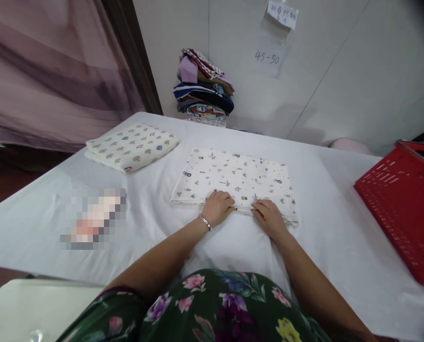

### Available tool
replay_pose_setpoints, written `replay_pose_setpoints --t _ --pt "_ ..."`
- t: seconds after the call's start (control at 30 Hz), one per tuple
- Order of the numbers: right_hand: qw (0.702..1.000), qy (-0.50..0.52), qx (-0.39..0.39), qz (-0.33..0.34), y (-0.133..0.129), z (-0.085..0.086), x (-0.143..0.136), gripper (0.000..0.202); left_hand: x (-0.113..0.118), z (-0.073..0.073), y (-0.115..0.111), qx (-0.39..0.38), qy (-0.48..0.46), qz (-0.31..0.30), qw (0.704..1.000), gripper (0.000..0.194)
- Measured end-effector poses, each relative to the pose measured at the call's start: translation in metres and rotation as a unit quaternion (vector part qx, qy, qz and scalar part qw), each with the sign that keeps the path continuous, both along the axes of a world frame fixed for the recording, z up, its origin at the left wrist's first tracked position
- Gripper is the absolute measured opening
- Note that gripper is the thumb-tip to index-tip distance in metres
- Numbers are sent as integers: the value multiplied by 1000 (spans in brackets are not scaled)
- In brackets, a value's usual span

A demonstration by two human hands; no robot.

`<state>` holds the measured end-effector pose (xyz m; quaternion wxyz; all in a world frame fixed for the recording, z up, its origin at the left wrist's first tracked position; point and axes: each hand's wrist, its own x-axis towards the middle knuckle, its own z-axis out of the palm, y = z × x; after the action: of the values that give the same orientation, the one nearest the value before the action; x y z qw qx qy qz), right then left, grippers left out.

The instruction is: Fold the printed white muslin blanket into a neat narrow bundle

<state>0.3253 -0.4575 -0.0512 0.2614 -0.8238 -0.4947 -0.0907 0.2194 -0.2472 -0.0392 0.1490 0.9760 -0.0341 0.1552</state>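
Folded printed cloth (233,175), white with small grey-green motifs, lies flat on the white-covered counter (340,199), right in front of the person. Left hand (217,208) and right hand (269,219) both on its near edge, a little apart, either side of the middle. Fingers lie bent over the top, thumbs toward the edge; can't tell if they pinch the layers or only press down. Bracelet (205,222) on the left wrist.

Handling, judged by eye: light, soft, floppy, probably cotton-like; nothing fragile, not likely slippery, though stacked layers could slide or crease. Best hold looks like the near corners or the layered edge, all layers between thumb and fingers; one layer alone would likely open the fold.

Second folded cloth (133,145), mushroom-like print, sits apart at the far left. Pixelated item (94,218) nearer on the left, can't identify. Red basket (408,213) at right. Clothes pile (205,90) beyond the far edge, by the wall (304,80).

Writing: lower paper (267,57) on the wall reads "45-50", handwritten. Upper note (282,15) has handwritten characters, too blurred to read. No brand or label legible on the cloths or basket.
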Motion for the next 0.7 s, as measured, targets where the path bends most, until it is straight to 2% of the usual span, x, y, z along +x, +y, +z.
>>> replay_pose_setpoints --t 0.2,0.3,0.47,0.7 --pt "1000 -5 8 -11 2 6 -3 20 1 0 -1 -6 -11 12 1000 25" --pt "1000 -11 9 -5 0 6 -5 19 -1 -1 -1 -3 -25 0 1000 26" --pt "1000 -16 -5 9 -2 2 -5 20 -3 0 0 10 -13 -15 1000 25" --pt "999 2 -36 12 -1 6 -5 16 -5 -1 2 0 -2 -28 1000 16"
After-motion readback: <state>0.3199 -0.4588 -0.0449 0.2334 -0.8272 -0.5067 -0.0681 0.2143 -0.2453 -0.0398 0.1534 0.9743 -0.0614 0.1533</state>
